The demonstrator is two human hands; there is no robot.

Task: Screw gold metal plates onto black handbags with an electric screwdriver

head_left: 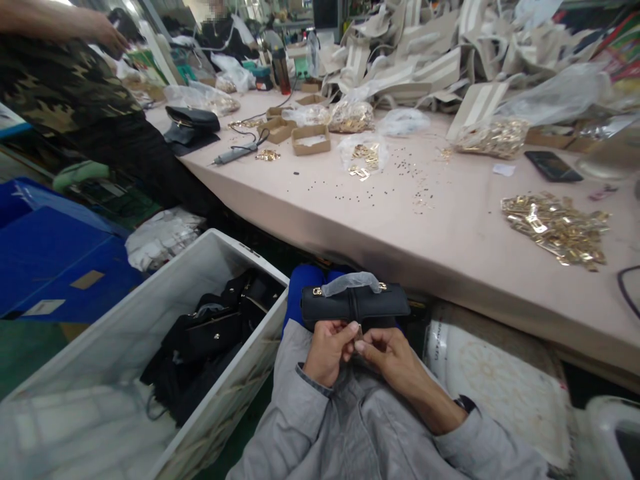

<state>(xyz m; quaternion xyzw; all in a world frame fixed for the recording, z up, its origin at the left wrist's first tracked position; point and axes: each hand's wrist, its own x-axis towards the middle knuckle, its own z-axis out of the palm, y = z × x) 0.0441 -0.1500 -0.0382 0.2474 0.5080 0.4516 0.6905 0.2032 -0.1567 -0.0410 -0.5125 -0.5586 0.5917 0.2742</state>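
A small black handbag (pixel 356 303) lies on my lap, its handle wrapped in clear plastic (pixel 350 282), with gold fittings at both handle ends. My left hand (pixel 327 350) and my right hand (pixel 389 357) meet just below the bag, fingers pinched together on a small gold metal piece (pixel 359 331) at the bag's lower edge. Both arms wear grey sleeves. A dark watch sits on my right wrist (pixel 465 403).
A white bin (pixel 210 257) to my left holds several black bags (pixel 210 347). The pink worktable (pixel 400 207) carries a gold hardware pile (pixel 555 227), bagged fittings (pixel 365 155), small cardboard boxes (pixel 311 140), a phone (pixel 553 165), a powered screwdriver (pixel 235 155). A person in camouflage (pixel 60 87) stands at left.
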